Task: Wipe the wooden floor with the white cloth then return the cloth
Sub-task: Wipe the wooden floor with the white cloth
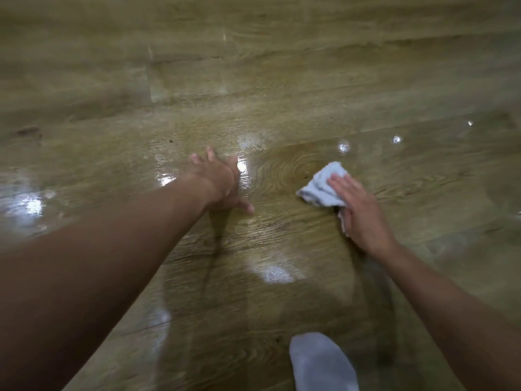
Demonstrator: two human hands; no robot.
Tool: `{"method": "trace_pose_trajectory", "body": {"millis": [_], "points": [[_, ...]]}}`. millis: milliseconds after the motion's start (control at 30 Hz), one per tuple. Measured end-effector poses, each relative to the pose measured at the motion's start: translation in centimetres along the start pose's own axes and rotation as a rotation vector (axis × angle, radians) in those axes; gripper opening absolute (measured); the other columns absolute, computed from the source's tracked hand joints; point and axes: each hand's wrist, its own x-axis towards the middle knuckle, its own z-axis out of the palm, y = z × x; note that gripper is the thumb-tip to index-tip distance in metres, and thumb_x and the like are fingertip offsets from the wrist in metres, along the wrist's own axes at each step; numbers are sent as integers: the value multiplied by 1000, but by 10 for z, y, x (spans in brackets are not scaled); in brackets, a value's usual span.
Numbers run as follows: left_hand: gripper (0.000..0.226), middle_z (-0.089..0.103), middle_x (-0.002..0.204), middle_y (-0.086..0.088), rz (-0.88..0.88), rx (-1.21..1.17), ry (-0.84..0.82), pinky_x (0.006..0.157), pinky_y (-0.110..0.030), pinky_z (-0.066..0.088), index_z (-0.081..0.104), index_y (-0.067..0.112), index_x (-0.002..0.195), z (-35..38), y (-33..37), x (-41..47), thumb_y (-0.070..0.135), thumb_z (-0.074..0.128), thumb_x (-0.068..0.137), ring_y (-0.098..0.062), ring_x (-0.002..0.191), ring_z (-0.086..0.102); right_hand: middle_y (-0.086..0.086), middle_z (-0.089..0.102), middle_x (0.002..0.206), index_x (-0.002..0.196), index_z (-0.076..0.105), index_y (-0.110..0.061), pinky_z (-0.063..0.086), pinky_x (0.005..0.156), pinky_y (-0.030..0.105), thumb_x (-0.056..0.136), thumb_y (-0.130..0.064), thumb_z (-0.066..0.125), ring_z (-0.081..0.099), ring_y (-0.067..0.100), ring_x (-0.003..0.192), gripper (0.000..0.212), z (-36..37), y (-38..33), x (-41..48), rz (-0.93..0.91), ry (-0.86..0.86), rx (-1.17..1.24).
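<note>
The white cloth (322,185) lies crumpled on the glossy wooden floor (282,94), pressed down under the right hand (358,210), whose fingers lie flat across it. Well apart to the left, the left hand (222,182) rests on the floor with fingers spread, holding nothing. A grey-socked foot (321,362) shows at the bottom edge.

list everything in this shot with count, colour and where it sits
wooden floor: one, glossy brown planks with light glare, fills the view
white cloth: one, white, crumpled, on the floor right of centre, partly under the right hand
socked foot: one, pale grey sock, bottom edge right of centre
left hand: one, bare, centre, fingers spread flat on the floor
right hand: one, bare, right of centre, straight fingers pressing on the cloth
</note>
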Motion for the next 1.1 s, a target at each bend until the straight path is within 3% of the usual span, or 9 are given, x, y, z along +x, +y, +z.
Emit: {"method": "trace_pose_trajectory", "body": {"millis": [167, 400, 600, 700, 767, 867, 933, 1000, 1100], "points": [[129, -33, 151, -16, 57, 43, 63, 110, -57, 29, -19, 5, 147, 14, 6, 5, 77, 53, 68, -52, 141, -2, 16, 51, 139, 134, 52, -3, 30, 112, 42, 80, -1, 40, 40, 38, 134, 56, 4, -18, 61, 354, 171, 69], [114, -35, 153, -2, 187, 6, 46, 102, -68, 31, -18, 43, 146, 16, 10, 11, 58, 68, 73, -45, 142, -14, 7, 50, 142, 137, 48, -8, 33, 111, 44, 74, 5, 53, 39, 26, 136, 65, 7, -39, -22, -115, -62, -50], [122, -24, 157, -8, 178, 78, -1, 107, -66, 26, -18, 38, 148, 3, 26, 13, 43, 77, 72, -49, 142, -8, 11, 54, 138, 131, 55, -10, 40, 104, 44, 80, -2, 40, 45, 32, 131, 54, -15, 17, 49, 424, 134, -40], [126, -23, 156, -17, 148, 86, -45, 109, -64, 23, -16, 37, 149, -6, 37, 12, 33, 82, 70, -55, 139, -4, 17, 57, 130, 124, 58, -6, 41, 100, 44, 80, 7, 43, 49, 37, 122, 48, -6, -1, 65, 467, 201, -17], [124, -21, 155, -23, 124, 120, -52, 110, -61, 19, -16, 31, 150, -12, 46, 10, 29, 81, 73, -56, 139, -2, 20, 59, 127, 125, 58, 0, 36, 103, 41, 79, 13, 48, 48, 37, 122, 49, 2, -20, 43, 296, 196, -15], [121, -20, 153, -28, 111, 136, -52, 110, -61, 16, -21, 24, 149, -14, 53, 10, 38, 76, 78, -57, 138, -1, 14, 55, 135, 131, 54, 0, 30, 110, 40, 75, 10, 50, 39, 29, 132, 57, 5, -22, -9, -16, 50, -37], [123, -19, 151, -32, 116, 138, -46, 112, -62, 16, -23, 19, 149, -9, 54, 13, 57, 69, 76, -59, 136, 2, 10, 50, 142, 137, 50, -5, 31, 111, 45, 76, 3, 50, 37, 27, 137, 61, -8, -2, -20, -32, -60, -26], [131, -18, 150, -35, 103, 135, -36, 110, -63, 22, -23, 15, 148, -3, 57, 17, 70, 64, 67, -62, 134, 6, 11, 50, 142, 137, 51, -7, 32, 111, 48, 80, 3, 48, 39, 30, 136, 58, -18, 17, -8, 93, -20, 1], [136, -14, 149, -38, 103, 108, -15, 106, -62, 31, -19, 6, 148, 1, 65, 21, 68, 68, 63, -65, 132, 11, 8, 47, 145, 137, 51, -11, 25, 113, 31, 85, 6, 47, 35, 25, 139, 55, -21, 31, 36, 416, 143, 38]]}}
